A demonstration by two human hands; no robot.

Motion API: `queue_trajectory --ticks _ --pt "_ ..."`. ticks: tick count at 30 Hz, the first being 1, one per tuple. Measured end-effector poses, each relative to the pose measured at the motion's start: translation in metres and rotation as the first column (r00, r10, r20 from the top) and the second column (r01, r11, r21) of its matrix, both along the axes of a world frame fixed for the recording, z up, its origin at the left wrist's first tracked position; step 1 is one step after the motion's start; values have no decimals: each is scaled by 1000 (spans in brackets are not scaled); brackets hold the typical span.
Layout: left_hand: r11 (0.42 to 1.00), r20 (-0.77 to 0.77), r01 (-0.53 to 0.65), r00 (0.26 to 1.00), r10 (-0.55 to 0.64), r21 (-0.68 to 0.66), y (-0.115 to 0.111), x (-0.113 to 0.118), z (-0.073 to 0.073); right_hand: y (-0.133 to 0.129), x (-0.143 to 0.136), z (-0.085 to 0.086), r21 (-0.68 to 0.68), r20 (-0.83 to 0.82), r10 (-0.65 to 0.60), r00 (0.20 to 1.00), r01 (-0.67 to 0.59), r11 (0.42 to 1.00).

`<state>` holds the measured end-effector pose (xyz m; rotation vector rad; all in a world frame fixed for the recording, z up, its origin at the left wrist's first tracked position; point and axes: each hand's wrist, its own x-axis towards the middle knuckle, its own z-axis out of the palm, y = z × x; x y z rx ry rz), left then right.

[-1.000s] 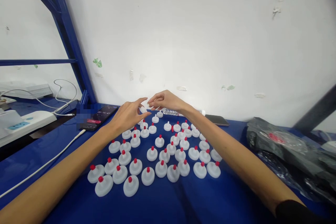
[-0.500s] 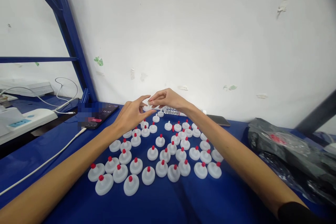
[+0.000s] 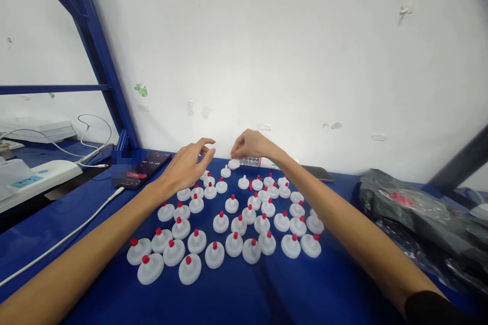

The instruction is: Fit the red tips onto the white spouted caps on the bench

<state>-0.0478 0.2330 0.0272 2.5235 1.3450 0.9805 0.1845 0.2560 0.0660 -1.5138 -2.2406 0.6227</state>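
Several round white caps with red tips, one of them a front cap (image 3: 189, 269), stand spread over the blue table (image 3: 236, 294). A white cap without a red tip (image 3: 225, 172) stands near the back, and another is at centre (image 3: 243, 182). My left hand (image 3: 191, 161) is raised over the back left caps, fingers apart and holding nothing. My right hand (image 3: 249, 144) has its fingers pinched on a white cap (image 3: 234, 164) at the back, beside a clear plastic bottle (image 3: 249, 161).
A lit phone (image 3: 147, 167) and a white cable lie at the left, near a white power strip (image 3: 38, 180). A dark phone (image 3: 318, 173) lies at the back right. Grey plastic bags (image 3: 412, 208) cover the right side. A blue metal frame (image 3: 102, 51) rises at the left.
My right hand has moved right and away from my left hand, down toward the back caps. My left hand has let go of the white piece and shifted slightly left.
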Motion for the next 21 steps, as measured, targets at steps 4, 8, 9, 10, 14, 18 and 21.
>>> queue_trajectory --ticks 4,8,9,10,14,18,21 --pt "999 -41 -20 999 22 40 4 -2 -1 0 -1 -8 -91 244 -58 968 83 992" --pt "998 -82 -8 997 13 62 6 -3 -3 -5 -11 -12 -146 378 -34 925 96 985" --pt "998 -89 -6 996 12 64 6 -3 -3 -7 -13 -11 -137 402 -36 915 99 986" --pt "998 -96 -5 995 12 66 7 -3 -3 -8 -14 -10 -118 422 -44 905 103 988" --pt "998 -113 -5 994 13 70 7 -4 -4 -12 -20 -6 30 451 -108 886 106 994" --pt "997 -124 -2 992 12 78 6 -4 -4 -12 -28 -13 112 424 -89 901 45 993" --pt "997 -137 2 991 9 83 6 -3 -4 -12 -33 -21 135 399 -89 912 38 990"
